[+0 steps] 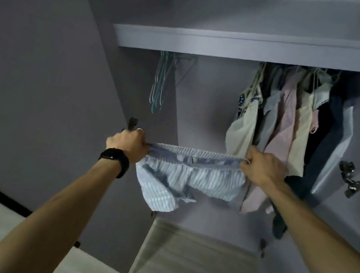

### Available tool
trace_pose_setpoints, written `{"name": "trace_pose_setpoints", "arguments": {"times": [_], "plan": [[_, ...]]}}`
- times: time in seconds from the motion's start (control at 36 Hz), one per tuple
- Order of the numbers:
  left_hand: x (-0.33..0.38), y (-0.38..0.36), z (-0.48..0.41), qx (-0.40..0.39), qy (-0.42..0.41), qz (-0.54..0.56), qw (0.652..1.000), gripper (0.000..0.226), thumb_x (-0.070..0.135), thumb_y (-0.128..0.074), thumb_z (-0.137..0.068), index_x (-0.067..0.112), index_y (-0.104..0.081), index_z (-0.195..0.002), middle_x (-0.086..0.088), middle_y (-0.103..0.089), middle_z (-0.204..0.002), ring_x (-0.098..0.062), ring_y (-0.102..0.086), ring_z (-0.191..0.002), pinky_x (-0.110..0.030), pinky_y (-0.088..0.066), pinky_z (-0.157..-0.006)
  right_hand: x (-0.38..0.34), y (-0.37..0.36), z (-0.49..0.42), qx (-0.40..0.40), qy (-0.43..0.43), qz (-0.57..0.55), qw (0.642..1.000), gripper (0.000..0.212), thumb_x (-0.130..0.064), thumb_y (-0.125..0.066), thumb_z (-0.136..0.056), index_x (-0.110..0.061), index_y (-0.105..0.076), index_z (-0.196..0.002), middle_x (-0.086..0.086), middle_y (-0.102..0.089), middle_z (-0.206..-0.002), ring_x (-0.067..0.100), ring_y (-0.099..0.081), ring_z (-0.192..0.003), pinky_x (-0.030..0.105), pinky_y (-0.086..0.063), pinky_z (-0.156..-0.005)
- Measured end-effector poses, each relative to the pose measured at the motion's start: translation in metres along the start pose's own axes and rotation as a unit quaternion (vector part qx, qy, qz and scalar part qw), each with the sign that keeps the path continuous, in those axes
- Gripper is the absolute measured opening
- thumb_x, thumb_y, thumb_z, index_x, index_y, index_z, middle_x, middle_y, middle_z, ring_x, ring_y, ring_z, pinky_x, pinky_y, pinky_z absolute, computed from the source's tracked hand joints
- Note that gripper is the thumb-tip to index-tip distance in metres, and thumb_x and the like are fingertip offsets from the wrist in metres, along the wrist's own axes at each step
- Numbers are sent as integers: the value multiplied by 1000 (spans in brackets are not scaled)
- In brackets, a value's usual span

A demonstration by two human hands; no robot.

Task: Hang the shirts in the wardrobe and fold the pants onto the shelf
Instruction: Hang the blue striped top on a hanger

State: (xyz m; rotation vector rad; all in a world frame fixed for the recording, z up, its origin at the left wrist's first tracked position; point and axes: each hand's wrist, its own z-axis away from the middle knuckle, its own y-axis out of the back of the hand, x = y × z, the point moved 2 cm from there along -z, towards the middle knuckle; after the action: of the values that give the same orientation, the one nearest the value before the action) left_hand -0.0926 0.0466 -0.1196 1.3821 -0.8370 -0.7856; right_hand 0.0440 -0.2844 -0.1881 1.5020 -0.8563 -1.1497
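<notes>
Looking up at shelf [235, 48]: bare hangers [159, 81] under its left end. Lower, our left hand [127, 143], watch [115, 161] on wrist, fingers curled tight on waistband of striped pants [191, 178]. Pants hang stretched below shelf's middle. Our right hand [261, 167] clenches waistband's other end, before shirts [283, 119] hung under shelf's right part.

The pants [189, 178] stretch between my left hand [127, 144] and right hand [261, 168]. Beyond them, under the shelf [235, 48], hangers [160, 81] hang left, shirts [293, 130] right; below sits what may be a drawer unit [197, 257].
</notes>
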Motion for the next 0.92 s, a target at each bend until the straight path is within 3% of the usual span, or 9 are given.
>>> {"name": "trace_pose_setpoints", "arguments": {"times": [0.17, 0.31, 0.39, 0.5, 0.56, 0.64, 0.69, 0.78, 0.92], "plan": [[-16, 0, -3, 7, -5, -11, 1000, 27, 46, -47, -96, 23, -58, -105, -11, -66, -104, -36, -61, -88, -38, -46, -73, -32, 48, -28, 26, 9, 6, 1000, 18, -38, -60, -89, -26, -54, -101, 13, -67, -104, 35, -63, -95, 33, -40, -67], [-19, 8, -2, -22, -22, 37, 999, 27, 42, -45, -98, 43, -63, -117, -1, -66, -104, -31, -64, -94, -35, -50, -77, -39, 54, -31, 0, -8, 2, 1000, 28, -39, -53, -93, -34, -68, -116, 9, -68, -120, 35, -63, -107, 32, -43, -73], [-19, 10, -5, -46, -17, 94, 994, 24, 35, -46, -97, 32, -67, -108, -2, -68, -94, -28, -67, -84, -39, -58, -79, -43, 52, -27, -3, -9, -14, 1000, 25, -37, -47, -94, -27, -69, -93, 14, -69, -111, 36, -63, -99, 33, -44, -70], [-23, 8, -9, -111, 33, 273, 955, 13, 23, -56, -87, 19, -68, -89, -7, -74, -77, -20, -70, -66, -34, -61, -62, -43, 49, -23, 0, -23, -53, 998, 28, -35, -50, -90, -19, -53, -67, 14, -71, -95, 34, -61, -84, 34, -44, -68], [-27, 10, -13, -117, 3, 205, 972, 16, 31, -56, -87, 20, -68, -84, -4, -71, -76, -21, -64, -64, -35, -55, -61, -39, 46, -22, -21, -31, -37, 999, 24, -37, -52, -93, -23, -60, -76, 11, -71, -102, 34, -63, -92, 33, -45, -70], [-28, 10, -14, -26, -37, -1, 999, 30, 49, -48, -92, 24, -62, -88, 2, -60, -79, -21, -55, -69, -36, -44, -67, -38, 33, -19, -82, -39, -3, 996, 21, -41, -55, -94, -27, -65, -82, 9, -72, -105, 31, -66, -96, 34, -53, -77], [-23, 7, -14, 18, -69, -52, 996, 28, 48, -47, -95, 25, -62, -98, 0, -62, -99, -27, -60, -88, -37, -43, -72, -46, 24, -19, -79, -40, 7, 996, 20, -38, -56, -92, -24, -68, -87, 9, -72, -105, 32, -67, -96, 36, -56, -79], [-25, 10, -20, 20, -95, -122, 988, 35, 40, -43, -98, 28, -60, -126, -4, -53, -134, -29, -47, -127, -45, -36, -101, -66, 23, -26, -62, -18, 22, 998, 25, -38, -55, -90, -27, -73, -104, 7, -72, -111, 32, -67, -101, 32, -53, -76], [-49, 32, -29, 83, -148, -256, 952, 50, 50, -31, -100, 34, -55, -140, -2, -44, -151, -26, -23, -146, -57, -5, -120, -91, 19, -50, -97, 19, 31, 995, 28, -48, -58, -88, -28, -73, -101, 5, -73, -110, 30, -68, -100, 29, -51, -73]]}}
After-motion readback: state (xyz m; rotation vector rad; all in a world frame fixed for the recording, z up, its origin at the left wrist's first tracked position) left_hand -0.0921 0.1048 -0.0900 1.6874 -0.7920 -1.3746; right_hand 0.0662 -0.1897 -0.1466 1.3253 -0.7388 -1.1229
